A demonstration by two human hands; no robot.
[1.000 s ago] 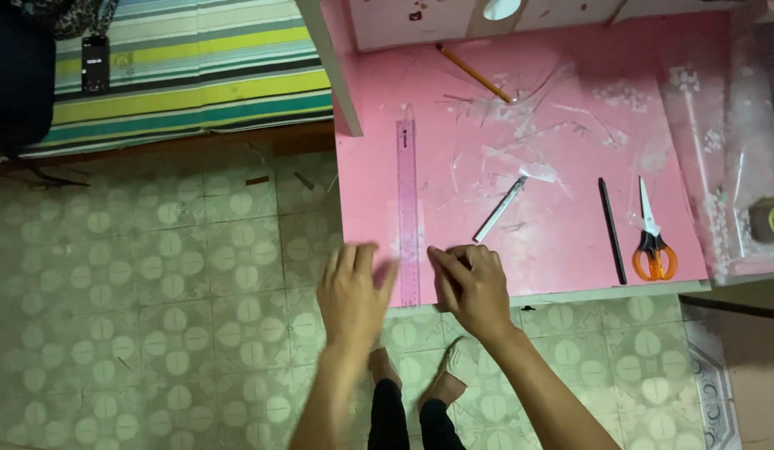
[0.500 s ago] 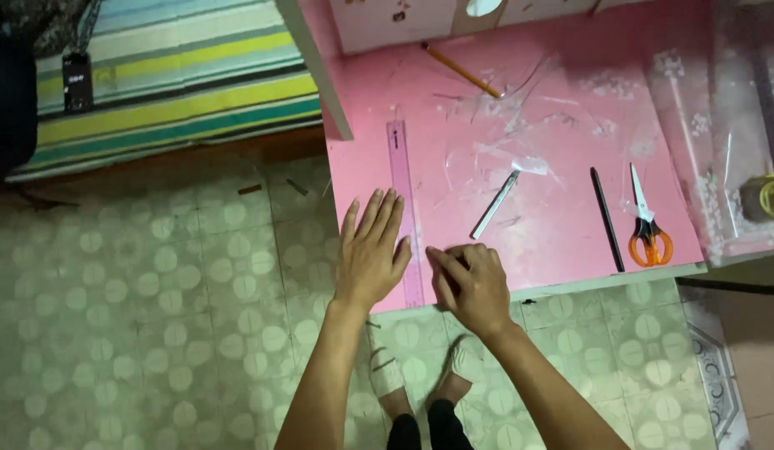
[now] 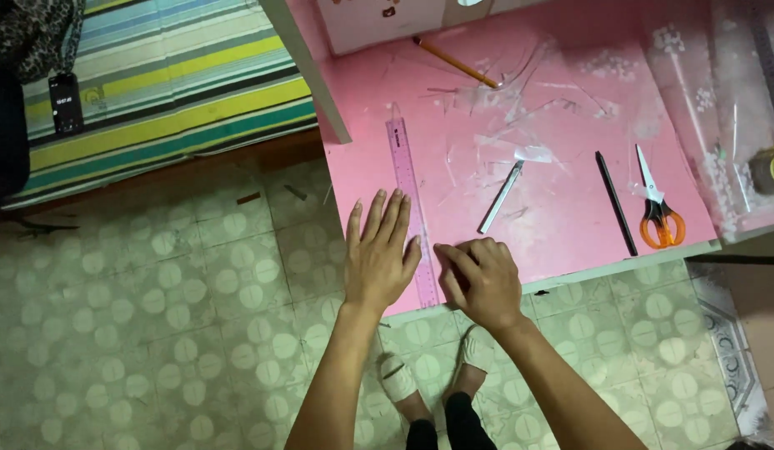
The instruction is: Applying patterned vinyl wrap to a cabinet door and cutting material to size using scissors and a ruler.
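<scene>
I am looking down at a pink desk [image 3: 562, 225] over a patterned tile floor [image 3: 153, 317]. My left hand [image 3: 380, 254] is lying flat and fully open, fingers spread, palm down on the near left corner of the desk, holding nothing; its fingertips are resting just left of a translucent purple ruler [image 3: 412, 208] that is running from far to near, and the little-finger side is touching the ruler's edge. My right hand [image 3: 484, 279] is curling loosely at the near edge, just right of the ruler's near end, fingertips pressing down on the desk surface; I cannot tell whether it is pinching anything. Farther right, a craft knife [image 3: 501, 197] is lying tilted, then a black pen [image 3: 616, 202], then orange-handled scissors [image 3: 658, 208]. A pencil [image 3: 455, 62] is lying at the far side among clear plastic scraps [image 3: 520, 108]. A striped mat [image 3: 170, 92] with a phone [image 3: 67, 102] is sitting far left.
</scene>
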